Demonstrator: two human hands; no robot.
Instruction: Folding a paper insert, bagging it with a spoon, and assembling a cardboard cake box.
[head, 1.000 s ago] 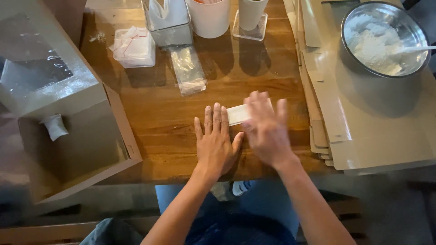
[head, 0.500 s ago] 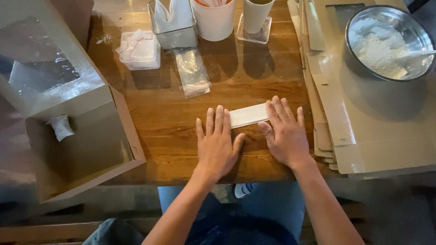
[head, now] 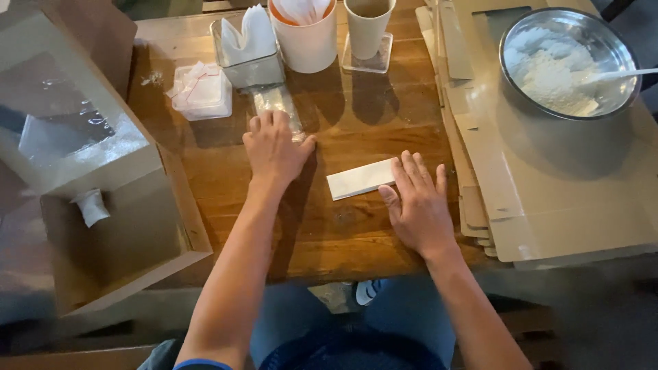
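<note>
A folded white paper strip (head: 358,179) lies flat on the wooden table (head: 343,233). My right hand (head: 416,202) rests flat with fingers spread, its fingertips on the strip's right end. My left hand (head: 273,147) is farther back, fingers laid on a clear plastic packet (head: 277,104) that sits in front of a clear napkin holder (head: 248,51). Whether the left hand grips the packet or only touches it is unclear.
An open cardboard box with a clear window lid (head: 89,178) stands at the left. A stack of flat cardboard blanks (head: 548,199) lies right, bearing a metal bowl of white flour (head: 567,63). A white cup (head: 305,31), a paper cup (head: 367,27) and a small plastic tub (head: 201,92) stand behind.
My left hand has left the white strip and reached forward onto the clear packet. My right hand stays at the strip's right end.
</note>
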